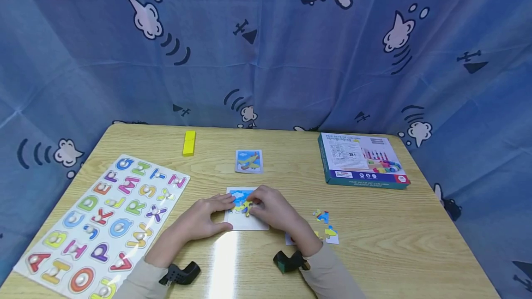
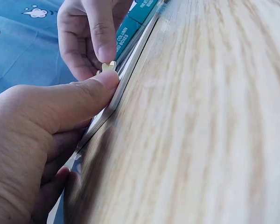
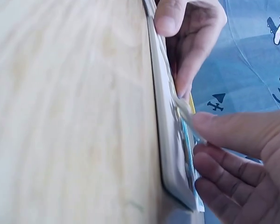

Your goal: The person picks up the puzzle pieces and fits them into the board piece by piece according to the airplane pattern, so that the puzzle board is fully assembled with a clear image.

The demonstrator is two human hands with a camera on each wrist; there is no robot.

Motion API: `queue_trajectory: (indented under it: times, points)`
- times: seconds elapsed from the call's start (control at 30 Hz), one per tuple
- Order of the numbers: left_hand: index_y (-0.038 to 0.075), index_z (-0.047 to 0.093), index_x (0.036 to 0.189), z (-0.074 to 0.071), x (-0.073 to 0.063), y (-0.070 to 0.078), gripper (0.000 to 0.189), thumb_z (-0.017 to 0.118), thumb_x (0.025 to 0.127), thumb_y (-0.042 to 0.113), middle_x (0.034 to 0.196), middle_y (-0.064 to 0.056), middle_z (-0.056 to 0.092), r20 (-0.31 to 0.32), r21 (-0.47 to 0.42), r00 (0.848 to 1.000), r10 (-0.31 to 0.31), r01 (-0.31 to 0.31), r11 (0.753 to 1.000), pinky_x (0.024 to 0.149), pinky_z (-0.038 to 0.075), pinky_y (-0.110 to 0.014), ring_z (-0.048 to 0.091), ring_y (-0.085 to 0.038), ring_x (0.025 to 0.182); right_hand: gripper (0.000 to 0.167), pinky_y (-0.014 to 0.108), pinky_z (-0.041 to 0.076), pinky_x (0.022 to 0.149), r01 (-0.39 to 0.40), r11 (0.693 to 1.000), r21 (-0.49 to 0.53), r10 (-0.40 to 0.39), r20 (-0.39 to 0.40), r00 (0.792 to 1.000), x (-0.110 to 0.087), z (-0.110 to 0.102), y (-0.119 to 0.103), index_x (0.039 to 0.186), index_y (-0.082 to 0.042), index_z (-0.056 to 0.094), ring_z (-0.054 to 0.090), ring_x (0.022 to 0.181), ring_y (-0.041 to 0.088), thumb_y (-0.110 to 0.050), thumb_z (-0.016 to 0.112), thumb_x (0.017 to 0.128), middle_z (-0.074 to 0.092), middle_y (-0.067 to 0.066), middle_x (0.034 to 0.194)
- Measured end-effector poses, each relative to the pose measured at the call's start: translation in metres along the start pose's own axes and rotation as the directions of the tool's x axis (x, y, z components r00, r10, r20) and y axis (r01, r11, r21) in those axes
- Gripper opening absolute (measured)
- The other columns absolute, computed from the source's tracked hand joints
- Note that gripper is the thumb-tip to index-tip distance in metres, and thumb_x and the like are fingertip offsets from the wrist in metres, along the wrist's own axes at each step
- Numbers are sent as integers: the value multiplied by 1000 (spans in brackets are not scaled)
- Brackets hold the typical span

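Observation:
A small square puzzle board [image 1: 249, 224] lies in front of me, with blue sky and yellow pieces along its upper part and bare white below. My right hand [image 1: 272, 206] pinches a yellow puzzle piece [image 3: 184, 109] between thumb and fingers, tilted over the board. At the board's left side rests my left hand [image 1: 203, 218], its fingers extended onto the picture and its thumb by the lower left corner. From the left wrist, the piece's pale edge [image 2: 108, 66] shows just beyond the left thumb. Right-hand fingers partly cover the picture.
Loose puzzle pieces [image 1: 331, 234] lie right of the board, some behind the right wrist. An airplane picture card [image 1: 249, 170] sits beyond it. Yellow blocks [image 1: 189, 143] stand farther back, a boxed bead set [image 1: 365, 182] back right, and an alphabet board [image 1: 108, 209] at left.

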State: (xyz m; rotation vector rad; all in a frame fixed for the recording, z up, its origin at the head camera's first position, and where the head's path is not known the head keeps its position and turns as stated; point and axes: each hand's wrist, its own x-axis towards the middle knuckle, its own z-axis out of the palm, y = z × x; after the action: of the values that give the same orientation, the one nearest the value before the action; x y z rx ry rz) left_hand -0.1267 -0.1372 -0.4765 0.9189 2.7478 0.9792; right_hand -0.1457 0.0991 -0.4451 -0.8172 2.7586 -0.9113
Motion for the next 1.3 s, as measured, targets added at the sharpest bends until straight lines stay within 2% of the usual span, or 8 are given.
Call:
queue_trajectory:
  times: [0.5, 0.93, 1.1, 1.23, 1.3]
  points:
    - [12, 61, 128, 0, 0, 1, 56, 72, 81, 42, 138, 1, 54, 0, 2, 1000, 2, -2, 1000, 110, 39, -43, 45, -24, 133, 21, 26, 54, 76, -4, 995, -98, 3, -2, 1000, 0, 5, -3, 105, -9, 71, 58, 86, 10, -13, 69, 85, 63, 1, 99]
    - [12, 61, 128, 1, 0, 0, 56, 72, 82, 42, 138, 0, 54, -20, 15, 1000, 18, -18, 1000, 109, 39, -44, 46, -24, 132, 19, 34, 53, 90, -3, 993, -119, 3, -2, 1000, 1, 9, -2, 103, -10, 71, 59, 100, 16, -13, 71, 85, 59, 2, 104]
    - [11, 63, 126, 4, 1, 3, 55, 71, 81, 43, 138, -2, 54, -44, 42, 997, 63, -61, 997, 107, 42, -44, 47, -25, 131, 19, 33, 53, 89, 5, 993, -119, -5, 1, 1000, 0, 9, -2, 103, -10, 70, 58, 99, 16, -13, 70, 85, 59, 2, 104]
    - [11, 63, 126, 9, 6, 7, 55, 69, 83, 45, 139, -4, 53, -27, 59, 993, 118, -116, 991, 107, 42, -44, 46, -26, 132, 19, 32, 53, 86, 12, 994, -112, -11, 7, 1000, 0, 8, -2, 104, -9, 70, 57, 97, 15, -12, 70, 85, 59, 3, 103]
    - [12, 62, 127, 11, 9, 9, 55, 68, 84, 46, 141, -1, 51, -10, 64, 991, 137, -136, 989, 109, 40, -41, 45, -24, 133, 20, 31, 53, 84, 10, 994, -110, -9, 8, 1000, 0, 7, -2, 104, -9, 70, 56, 95, 15, -12, 70, 85, 59, 2, 103]
